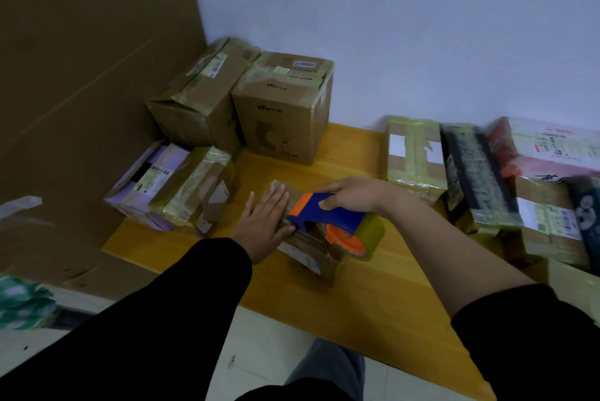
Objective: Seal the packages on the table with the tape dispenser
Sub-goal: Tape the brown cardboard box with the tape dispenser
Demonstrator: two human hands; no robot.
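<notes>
- Right grip (352, 194): the fingers are curled round the handle of the blue and orange plastic tape dispenser (328, 215), whose yellowish tape roll (375, 233) sits at the end nearer us.
- Task object: the dispenser's front end rests on the small brown cardboard package (319, 266), which lies near the middle of the yellow wooden counter (373, 290).
- Left grip (264, 222): it is flat, with fingers straight and nothing held. We see it pressing on the package top, just beside the dispenser's front end.
- Progress: we judge this package to be mid-seal. The two tall cardboard boxes (282, 115) at the back left, the low parcels (191, 186) in front of them and the row of parcels (415, 154) at the right all carry yellowish tape bands. We therefore take most of the work as done. Whether any parcel is unsealed we cannot tell.
- Surroundings: the counter stands in a corner, with a pale wall (406, 27) behind it and a large brown cardboard sheet (81, 76) on its left. Pale floor tiles (269, 335) show below its near edge.
</notes>
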